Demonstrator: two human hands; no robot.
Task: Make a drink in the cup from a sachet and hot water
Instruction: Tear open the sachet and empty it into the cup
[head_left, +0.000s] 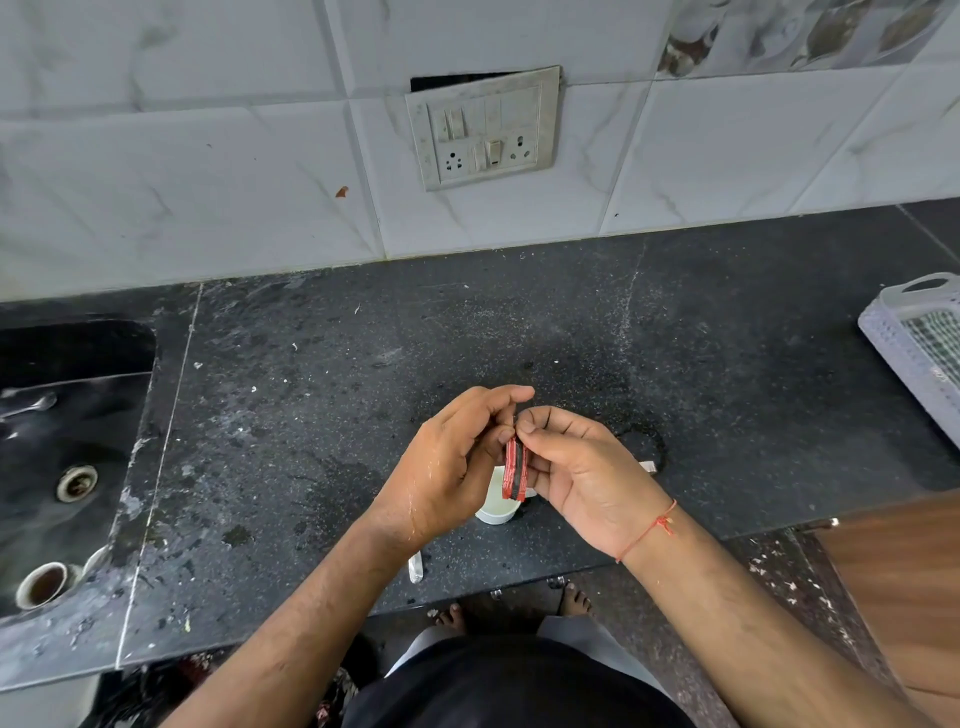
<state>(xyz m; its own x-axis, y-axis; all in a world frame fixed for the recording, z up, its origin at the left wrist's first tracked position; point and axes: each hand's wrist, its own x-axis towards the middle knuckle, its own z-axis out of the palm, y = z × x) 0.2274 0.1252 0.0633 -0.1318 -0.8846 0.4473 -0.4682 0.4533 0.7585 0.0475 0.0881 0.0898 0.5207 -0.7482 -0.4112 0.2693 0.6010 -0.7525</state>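
Observation:
A small red and black sachet (515, 470) hangs upright above the counter, seen edge-on. My left hand (451, 467) and my right hand (582, 467) both pinch its top edge between thumb and fingers. Directly below it stands a white cup (494, 512) on the dark counter (363, 364); most of the cup is hidden by my hands and the sachet. Whether the sachet is torn I cannot tell.
A black sink (72, 457) lies at the left with a spoon and a used brown-stained cup (44, 584) by its near corner. A white plastic basket (919, 338) sits at the right edge. A switch and socket plate (483, 130) is on the tiled wall. A small white scrap (415, 569) lies near the counter's front edge.

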